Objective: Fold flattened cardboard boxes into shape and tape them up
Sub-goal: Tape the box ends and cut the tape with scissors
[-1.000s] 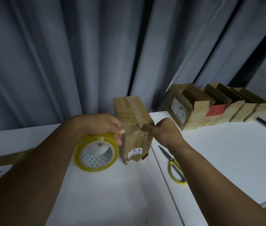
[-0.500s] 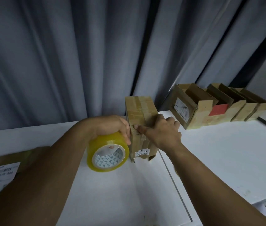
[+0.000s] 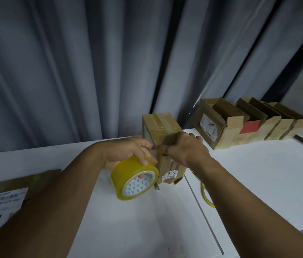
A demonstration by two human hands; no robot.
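A small brown cardboard box (image 3: 161, 125) stands upright at the middle of the white table (image 3: 249, 170), with clear tape across its top and front. My left hand (image 3: 128, 151) grips a yellow roll of tape (image 3: 135, 178) just left of the box, fingers over the roll's rim and thumb against the box's front. My right hand (image 3: 186, 148) lies on the box's upper front edge, its fingers pressing the tape strip down. The box's lower flaps stick out below a white label.
A row of several open-topped cardboard boxes (image 3: 240, 123), one with a red patch, stands at the back right. Yellow-handled scissors (image 3: 207, 196) lie partly hidden under my right forearm. A flattened carton with a shipping label (image 3: 3, 203) lies at the left. Grey curtains hang behind.
The tape roll has swung down and closer to the box's left side. My right hand slid up over the box's front edge. The view shifted left, showing more of the flattened carton.
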